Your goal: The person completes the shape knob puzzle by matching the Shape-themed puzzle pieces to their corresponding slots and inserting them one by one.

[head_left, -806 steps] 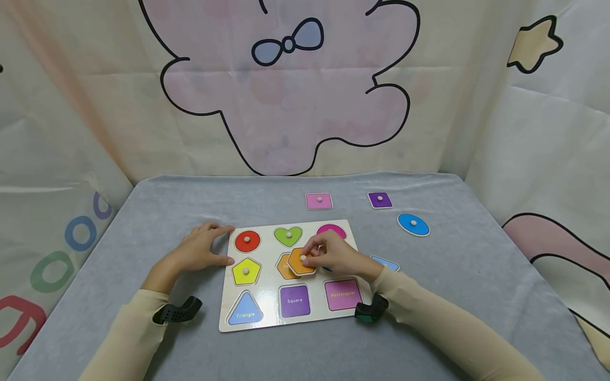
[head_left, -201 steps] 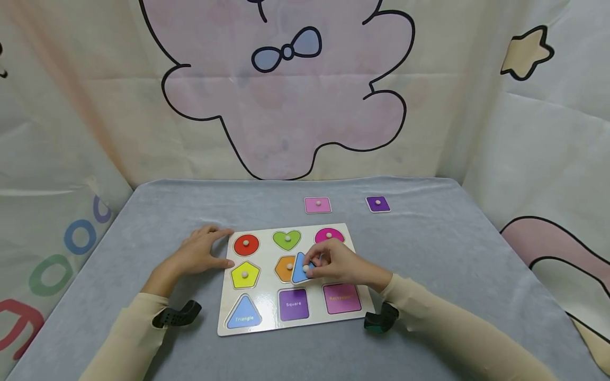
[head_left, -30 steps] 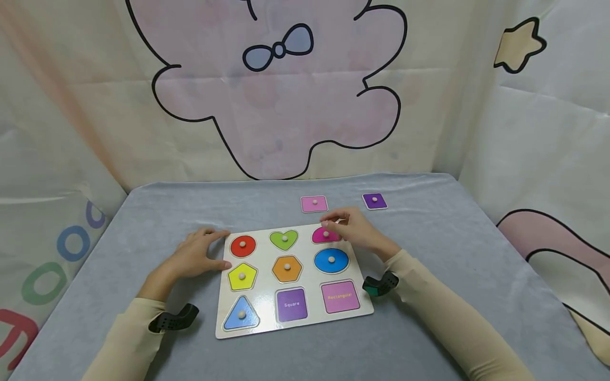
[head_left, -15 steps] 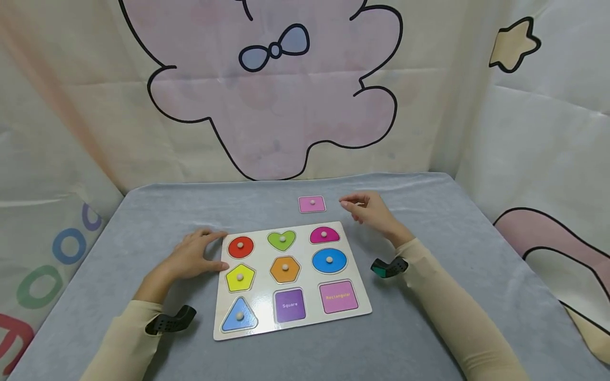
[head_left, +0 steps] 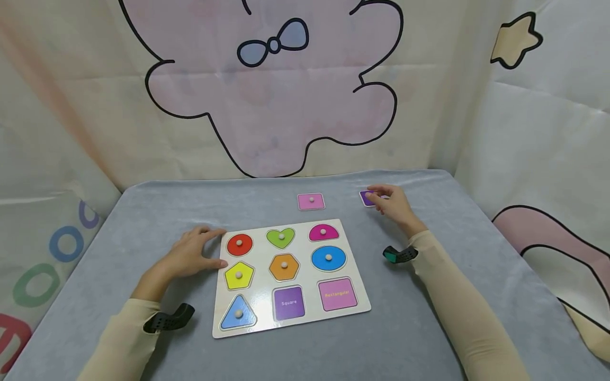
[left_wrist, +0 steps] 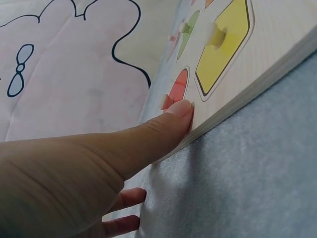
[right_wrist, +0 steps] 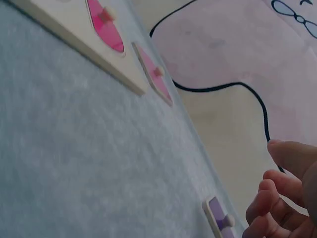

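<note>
A white wooden puzzle board (head_left: 312, 316) lies on the cloth, with knobbed shapes set in most of its recesses. My left hand (head_left: 188, 253) rests at the board's left side, thumb on its edge and index fingertip at the far corner. In the left wrist view that thumb (left_wrist: 153, 136) lies straight by the red circle (left_wrist: 179, 85). My right hand (head_left: 393, 205) hovers over a purple square piece (head_left: 364, 198), partly hiding it. From the right wrist, the piece's knob (right_wrist: 228, 221) shows free beside loosely bent fingers. The printed square recess (head_left: 288, 303) and rectangle recess (head_left: 337, 294) hold no piece.
A pink rectangle piece (head_left: 311, 201) lies beyond the board, left of the purple one. Grey cloth (head_left: 419, 333) covers the table. Printed fabric walls (head_left: 271, 121) stand behind the table and at both sides.
Since the oldest frame, the hexagon, ellipse and triangle have come to sit in the board. Over the last second my right hand moved right and away to the purple piece; my left stayed put.
</note>
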### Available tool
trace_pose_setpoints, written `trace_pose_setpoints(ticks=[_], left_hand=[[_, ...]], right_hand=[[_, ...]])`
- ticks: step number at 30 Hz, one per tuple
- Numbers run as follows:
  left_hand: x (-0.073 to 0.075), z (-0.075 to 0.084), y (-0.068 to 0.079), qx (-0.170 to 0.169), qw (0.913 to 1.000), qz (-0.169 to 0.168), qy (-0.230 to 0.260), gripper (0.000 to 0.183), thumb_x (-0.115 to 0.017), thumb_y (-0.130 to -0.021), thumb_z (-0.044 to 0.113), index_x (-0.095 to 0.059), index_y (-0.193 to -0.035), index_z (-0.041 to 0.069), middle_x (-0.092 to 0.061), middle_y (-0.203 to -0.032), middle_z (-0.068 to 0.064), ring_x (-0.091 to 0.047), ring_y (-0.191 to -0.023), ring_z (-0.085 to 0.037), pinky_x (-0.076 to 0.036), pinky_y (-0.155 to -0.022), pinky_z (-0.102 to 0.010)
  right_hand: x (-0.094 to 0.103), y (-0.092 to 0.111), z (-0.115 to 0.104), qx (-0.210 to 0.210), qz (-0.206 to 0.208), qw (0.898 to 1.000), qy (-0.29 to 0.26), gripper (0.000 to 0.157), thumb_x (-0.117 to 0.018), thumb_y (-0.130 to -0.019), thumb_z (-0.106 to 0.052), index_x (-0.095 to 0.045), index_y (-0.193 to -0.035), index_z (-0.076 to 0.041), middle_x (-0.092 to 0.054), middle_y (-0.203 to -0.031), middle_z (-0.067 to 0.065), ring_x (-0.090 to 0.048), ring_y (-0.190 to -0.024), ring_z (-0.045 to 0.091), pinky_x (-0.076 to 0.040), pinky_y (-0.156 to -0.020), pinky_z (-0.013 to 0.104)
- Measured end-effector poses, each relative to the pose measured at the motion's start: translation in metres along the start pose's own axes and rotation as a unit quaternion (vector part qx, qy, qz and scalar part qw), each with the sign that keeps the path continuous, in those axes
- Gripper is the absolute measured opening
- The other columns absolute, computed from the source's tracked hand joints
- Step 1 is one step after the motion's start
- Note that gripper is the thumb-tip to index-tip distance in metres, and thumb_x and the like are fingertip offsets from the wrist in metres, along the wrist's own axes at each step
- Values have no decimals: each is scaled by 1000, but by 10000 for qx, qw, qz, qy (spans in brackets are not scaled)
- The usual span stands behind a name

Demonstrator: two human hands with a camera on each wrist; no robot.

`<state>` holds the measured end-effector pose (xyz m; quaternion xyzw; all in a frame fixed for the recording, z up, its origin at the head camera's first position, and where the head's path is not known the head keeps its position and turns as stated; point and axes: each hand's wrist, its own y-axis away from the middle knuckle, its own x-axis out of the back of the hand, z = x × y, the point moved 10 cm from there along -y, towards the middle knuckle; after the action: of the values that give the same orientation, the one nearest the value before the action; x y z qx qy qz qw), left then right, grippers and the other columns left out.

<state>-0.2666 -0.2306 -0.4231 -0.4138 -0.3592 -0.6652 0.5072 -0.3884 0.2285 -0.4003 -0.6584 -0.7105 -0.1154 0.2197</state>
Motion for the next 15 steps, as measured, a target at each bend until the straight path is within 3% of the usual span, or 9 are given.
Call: trace_pose_setpoints(ticks=[6, 15], left_hand=[[1, -2, -3, -9, 10000, -21, -12, 83, -83, -79, 47, -51, -148, 13, -45, -146, -28, -42, -128, -50, -38, -99, -72], [1, -5, -5, 32, 10000, -48, 24, 84, -84, -79, 46, -51, -148, 13, -45, -146, -28, -41, -129, -50, -36, -101, -73]], right_hand=[[8, -4, 16, -171, 261, 9983, 484, 44, -66, -98, -17, -59, -136, 6, -56, -94, 6, -50, -61, 0, -46, -57, 16], [8, -8, 27, -335, 266, 9945, 959, 43, -64, -100, -19, -61, -136, 3, -58, -102, 15, -50, -68, 3, -45, -62, 17]])
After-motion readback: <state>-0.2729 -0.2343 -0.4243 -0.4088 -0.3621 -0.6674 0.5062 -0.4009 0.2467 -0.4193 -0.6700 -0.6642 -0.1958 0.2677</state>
